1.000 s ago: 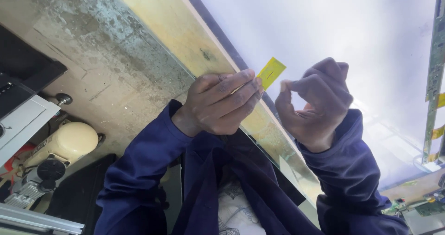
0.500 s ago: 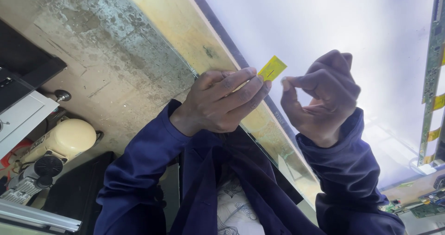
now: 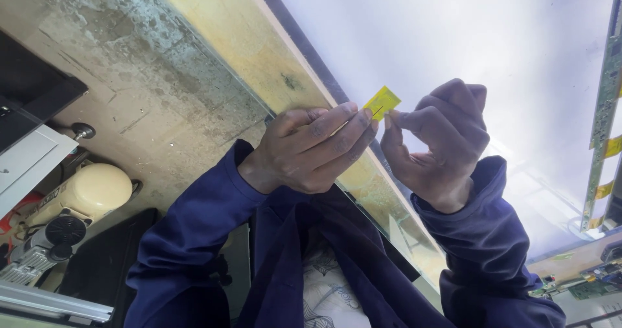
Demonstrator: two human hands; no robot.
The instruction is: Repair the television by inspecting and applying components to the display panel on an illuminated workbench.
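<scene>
Over at nine o'clock we have a cream-coloured motor unit (image 3: 87,192) lying on the floor beside a grey finned part, with a white cabinet (image 3: 29,163) just above it and a dark case toward seven o'clock. Moving right, the worn concrete floor (image 3: 129,75) gives way to the yellowish edge of the counter (image 3: 259,49), which runs diagonally from eleven o'clock down to five o'clock.

Near the centre our left hand (image 3: 311,150) is curled, fingers extended toward two o'clock, and its fingertips pinch the lower end of a small yellow tab (image 3: 382,101). The tab sits just above and between our two hands, over the pale glowing panel (image 3: 466,36) that fills the upper right. Its long axis tilts from seven o'clock up to one o'clock.

Just to the right, our right hand (image 3: 437,140) is closed into a loose fist, thumb and forefinger brought together close beside the tab's right edge; we cannot tell whether they touch it. So the left hand holds the tab, and the right is the one waiting at its free side, at three o'clock from it. Both sleeves are dark blue.

At the far right, a narrow green circuit strip (image 3: 606,108) with yellow ribbon pieces runs along the panel's edge.
</scene>
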